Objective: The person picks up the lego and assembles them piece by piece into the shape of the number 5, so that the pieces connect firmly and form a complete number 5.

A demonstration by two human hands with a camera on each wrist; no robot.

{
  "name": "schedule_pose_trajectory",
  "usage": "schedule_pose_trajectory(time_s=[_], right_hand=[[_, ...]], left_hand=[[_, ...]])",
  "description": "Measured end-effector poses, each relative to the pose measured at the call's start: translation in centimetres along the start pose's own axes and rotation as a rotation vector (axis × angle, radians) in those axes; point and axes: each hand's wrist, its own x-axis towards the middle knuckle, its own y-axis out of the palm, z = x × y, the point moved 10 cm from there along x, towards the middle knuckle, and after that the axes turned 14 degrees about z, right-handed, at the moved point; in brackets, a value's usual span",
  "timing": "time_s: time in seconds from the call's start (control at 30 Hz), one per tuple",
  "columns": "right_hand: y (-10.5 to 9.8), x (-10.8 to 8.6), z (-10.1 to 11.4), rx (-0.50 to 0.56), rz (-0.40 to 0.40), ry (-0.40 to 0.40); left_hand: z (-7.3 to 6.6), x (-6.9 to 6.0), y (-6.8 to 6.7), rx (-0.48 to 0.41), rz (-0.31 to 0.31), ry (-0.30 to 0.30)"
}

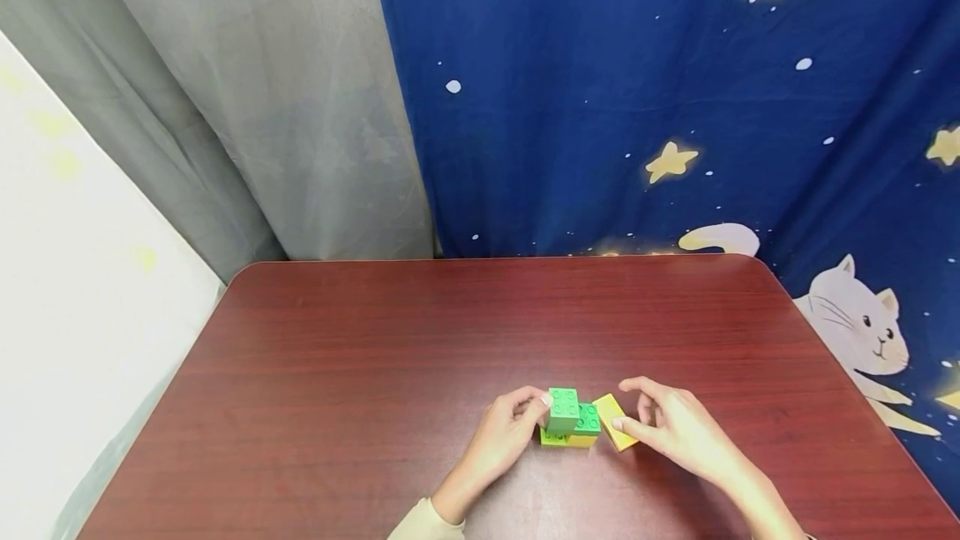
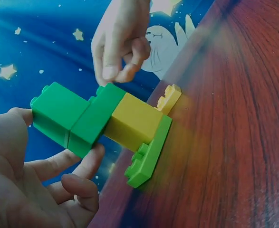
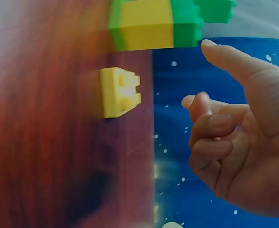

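Observation:
A stack of green and yellow bricks [image 1: 562, 417] stands on the table. My left hand [image 1: 495, 438] grips its upper green part from the left side. In the left wrist view, thumb and fingers of the left hand [image 2: 44, 175] touch the green bricks [image 2: 94, 116], above a yellow brick [image 2: 133, 121] and a thin light-green one [image 2: 151, 154]. A thin yellow brick [image 1: 611, 418] lies right of the stack, apart from it in the right wrist view. My right hand [image 1: 690, 436] hovers by it, thumb and index finger spread, other fingers bent, holding nothing.
The reddish-brown table [image 1: 360, 357] extends to the left, behind and to the right of the bricks. Behind it hang a grey curtain [image 1: 315, 123] and a blue curtain [image 1: 570, 140] with stars and a white cat. A white surface [image 1: 75, 273] is at the far left.

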Motion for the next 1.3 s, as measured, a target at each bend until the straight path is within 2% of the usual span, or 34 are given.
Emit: schedule_pose_trajectory(time_s=[0.23,0.37,0.53,0.67,0.83,0.93,1.07,1.17,1.3], right_hand=[[0.8,-0.5,-1.5,-0.117,-0.032,0.119],[1.5,-0.7,-2.2,-0.113,-0.005,0.185],[2.2,-0.8,-2.6,-0.123,0.017,0.243],[2.8,-0.6,-2.9,-0.139,0.058,0.298],[3.3,-0.5,-3.2,-0.123,0.093,0.348],[3.5,-0.3,-3.2,-0.119,0.085,0.345],[3.6,-0.1,-2.9,-0.113,0.062,0.321],[3.3,-0.1,-2.5,-0.126,0.013,0.29],[2.3,-0.2,-1.7,-0.137,-0.087,0.217]], left_hand=[[0.5,0.1,0.1,-0.019,0.002,-0.024],[0.5,0.1,0.2,-0.008,0.002,-0.034],[0.2,-0.1,-0.1,0.05,-0.002,-0.033],[-0.5,-0.2,-0.3,0.09,-0.003,0.048],[-1.7,-0.3,0.1,0.059,0.042,0.188],[-2.4,-0.5,0.2,0.046,0.054,0.239],[-3.3,-0.9,0.1,0.05,0.041,0.264],[-3.5,-0.9,0.2,0.06,0.031,0.27],[-2.8,-0.6,0.2,0.09,0.016,0.276]])
